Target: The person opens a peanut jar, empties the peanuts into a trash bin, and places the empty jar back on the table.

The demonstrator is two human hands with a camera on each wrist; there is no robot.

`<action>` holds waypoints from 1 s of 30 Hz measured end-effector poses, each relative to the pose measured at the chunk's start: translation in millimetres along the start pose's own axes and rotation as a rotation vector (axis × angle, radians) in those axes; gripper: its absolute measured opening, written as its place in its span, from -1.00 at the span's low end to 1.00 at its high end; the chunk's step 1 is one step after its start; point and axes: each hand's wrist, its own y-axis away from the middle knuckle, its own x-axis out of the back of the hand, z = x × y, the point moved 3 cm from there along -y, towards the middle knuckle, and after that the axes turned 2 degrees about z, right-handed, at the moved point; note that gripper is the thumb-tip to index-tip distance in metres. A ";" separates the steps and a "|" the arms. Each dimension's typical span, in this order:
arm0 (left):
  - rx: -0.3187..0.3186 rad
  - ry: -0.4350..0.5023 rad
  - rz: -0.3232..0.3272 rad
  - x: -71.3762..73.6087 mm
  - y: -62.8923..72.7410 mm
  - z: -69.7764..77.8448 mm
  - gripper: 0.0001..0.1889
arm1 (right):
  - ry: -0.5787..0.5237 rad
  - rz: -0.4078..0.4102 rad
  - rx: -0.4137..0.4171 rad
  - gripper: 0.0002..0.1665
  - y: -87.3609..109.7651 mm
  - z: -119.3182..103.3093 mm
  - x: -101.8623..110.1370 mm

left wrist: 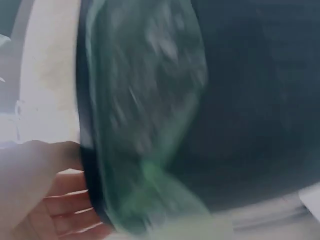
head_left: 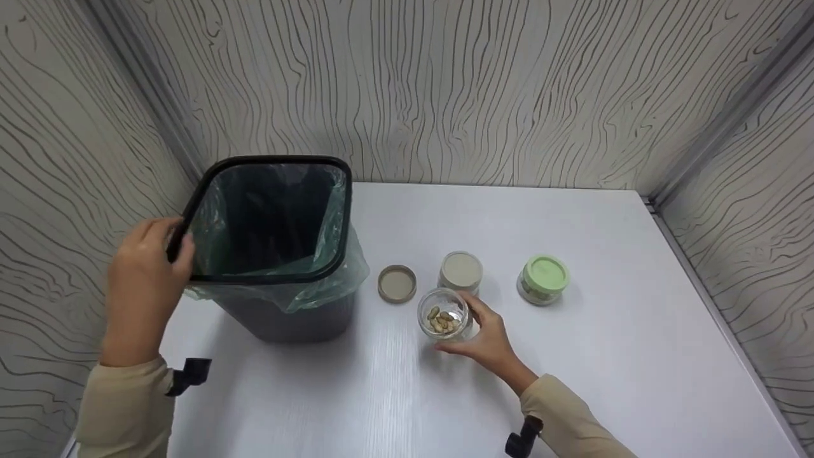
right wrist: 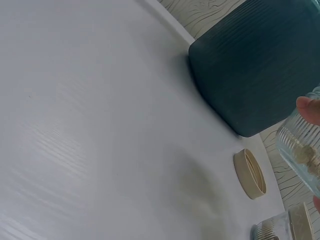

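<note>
My left hand [head_left: 145, 273] grips the left side of the black rim of a dark trash bin [head_left: 299, 318] lined with a green plastic bag [head_left: 337, 273]. In the left wrist view, its fingers [left wrist: 75, 202] lie along the outside of that rim. My right hand [head_left: 486, 337] holds an uncovered clear glass jar [head_left: 467, 327] around its side, with several tan, peanut-like pieces [head_left: 443, 320] inside. The right wrist view has this ribbed jar [right wrist: 295, 142] raised off the table. A beige lid [head_left: 397, 284] lies underside up between the bin and the jar.
Just behind the held jar stands another jar with a beige lid [head_left: 461, 270]. Farther right is a jar with a green lid [head_left: 545, 275]. The white table [head_left: 604, 356] is bordered by wood-patterned panels [head_left: 445, 95] at the back and sides.
</note>
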 end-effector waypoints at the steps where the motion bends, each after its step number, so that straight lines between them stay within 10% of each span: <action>1: 0.037 -0.015 -0.018 0.2 -1.9 -5.0 -0.73 | 0.004 0.000 0.008 0.06 -0.3 -0.5 0.1; 14: 0.396 0.129 -0.465 -3.7 -21.3 -59.6 -0.52 | 0.032 0.006 0.018 0.09 -5.1 -5.5 4.1; 30: 0.610 0.370 -0.666 -18.4 -36.9 -72.3 -0.40 | 0.050 -0.048 0.049 0.10 -21.3 -33.0 12.5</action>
